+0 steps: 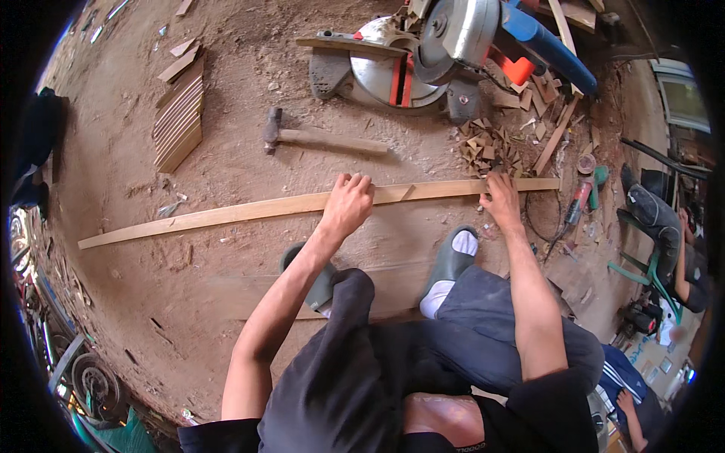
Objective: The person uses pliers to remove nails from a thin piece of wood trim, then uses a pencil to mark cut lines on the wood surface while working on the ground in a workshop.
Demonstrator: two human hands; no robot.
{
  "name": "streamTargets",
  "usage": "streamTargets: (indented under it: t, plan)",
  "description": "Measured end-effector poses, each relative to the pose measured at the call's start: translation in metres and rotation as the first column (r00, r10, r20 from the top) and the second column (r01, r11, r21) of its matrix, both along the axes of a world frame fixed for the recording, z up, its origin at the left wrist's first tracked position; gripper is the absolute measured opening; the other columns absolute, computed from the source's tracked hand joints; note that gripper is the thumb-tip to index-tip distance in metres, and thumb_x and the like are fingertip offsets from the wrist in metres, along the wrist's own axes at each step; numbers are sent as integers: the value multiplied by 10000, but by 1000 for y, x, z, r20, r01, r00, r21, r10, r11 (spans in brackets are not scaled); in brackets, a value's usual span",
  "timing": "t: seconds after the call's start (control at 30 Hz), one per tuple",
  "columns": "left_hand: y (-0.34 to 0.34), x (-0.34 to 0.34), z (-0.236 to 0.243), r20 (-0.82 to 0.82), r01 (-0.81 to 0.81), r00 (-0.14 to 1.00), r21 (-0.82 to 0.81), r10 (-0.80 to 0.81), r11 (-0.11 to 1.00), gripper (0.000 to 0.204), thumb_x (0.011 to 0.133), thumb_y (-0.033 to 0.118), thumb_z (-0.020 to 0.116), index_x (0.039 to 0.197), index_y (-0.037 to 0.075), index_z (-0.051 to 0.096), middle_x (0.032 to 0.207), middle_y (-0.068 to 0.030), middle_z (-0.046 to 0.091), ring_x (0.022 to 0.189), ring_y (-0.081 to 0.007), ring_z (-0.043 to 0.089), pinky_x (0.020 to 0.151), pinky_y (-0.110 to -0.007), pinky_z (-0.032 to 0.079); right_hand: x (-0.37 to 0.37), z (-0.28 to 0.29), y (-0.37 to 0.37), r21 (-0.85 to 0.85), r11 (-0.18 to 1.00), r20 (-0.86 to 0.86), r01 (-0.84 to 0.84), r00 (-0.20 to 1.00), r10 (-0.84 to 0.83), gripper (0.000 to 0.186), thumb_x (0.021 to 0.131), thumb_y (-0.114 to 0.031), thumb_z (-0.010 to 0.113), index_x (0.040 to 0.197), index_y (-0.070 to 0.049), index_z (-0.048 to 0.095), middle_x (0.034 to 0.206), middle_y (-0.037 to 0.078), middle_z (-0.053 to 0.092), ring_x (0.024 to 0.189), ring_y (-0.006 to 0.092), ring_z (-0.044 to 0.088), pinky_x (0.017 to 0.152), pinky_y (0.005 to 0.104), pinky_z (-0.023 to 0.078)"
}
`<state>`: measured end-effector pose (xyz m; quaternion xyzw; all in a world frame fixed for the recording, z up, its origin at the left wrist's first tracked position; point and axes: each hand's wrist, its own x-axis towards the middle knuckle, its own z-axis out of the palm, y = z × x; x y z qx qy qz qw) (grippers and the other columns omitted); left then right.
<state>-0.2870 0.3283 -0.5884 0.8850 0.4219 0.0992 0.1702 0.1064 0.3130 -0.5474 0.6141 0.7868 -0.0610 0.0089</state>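
A long, narrow wooden strip (257, 209) lies across the ground in front of me, stretching from far left to right. A diagonal line crosses it between my hands. Curled over the strip near its middle, my left hand (350, 205) grips it with bent fingers. My right hand (500, 201) is closed on the strip nearer its right end, with the fingers over the far edge and the thumb on the near side. Beyond the strip lies a hammer (332, 142) with a wooden handle, touched by neither hand.
A miter saw (453, 45) stands at the back, with wood offcuts (487, 147) heaped beside it. Stacked wooden pieces (180, 121) lie at left. A red-and-black power tool (580, 200) and cord are at right. Other people (657, 219) sit at the far right.
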Motion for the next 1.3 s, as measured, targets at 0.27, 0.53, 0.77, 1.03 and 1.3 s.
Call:
streamTargets:
  t: [0.27,0.53,0.77,1.03,1.3]
  plan:
    - [-7,8,-4,-114,-23,993,28,26,999,152,792,144,622,885,60,708,979,-77,605,1019,-218,590,900,-393,432,-53,1,-9,-72,974,-144,-216,968,204,228,786,-234,680,833,-43,564,837,132,570,821,330,572,719,474,471]
    - [-6,17,12,-248,65,967,45,-52,997,110,756,148,646,765,100,744,920,-106,632,927,-243,633,837,-361,463,-251,-23,-64,-684,688,-423,-241,900,-105,220,898,-191,554,1026,-17,599,921,228,670,903,415,648,755,496,521]
    - [2,13,9,-271,182,950,83,-154,980,114,719,182,654,762,136,749,892,-63,628,913,-193,610,822,-335,464,-314,-74,-92,-603,792,-698,-93,542,-468,465,1010,-255,518,1411,-26,465,1421,210,490,1336,287,449,1115,416,325]
    - [5,10,16,-275,197,944,34,-181,980,118,732,155,644,784,90,728,884,-59,622,926,-189,611,868,-327,459,-326,-87,-101,-620,785,-697,3,458,-552,488,1049,-245,493,1477,-27,409,1448,106,483,1337,191,446,1125,353,317]
    - [6,11,18,-300,201,934,-5,-193,980,111,741,165,649,768,107,740,900,-62,626,928,-194,607,869,-331,460,-337,-94,-101,-596,801,-736,57,362,-573,486,1044,-295,486,1470,-67,434,1411,154,529,1302,269,487,1076,395,344]
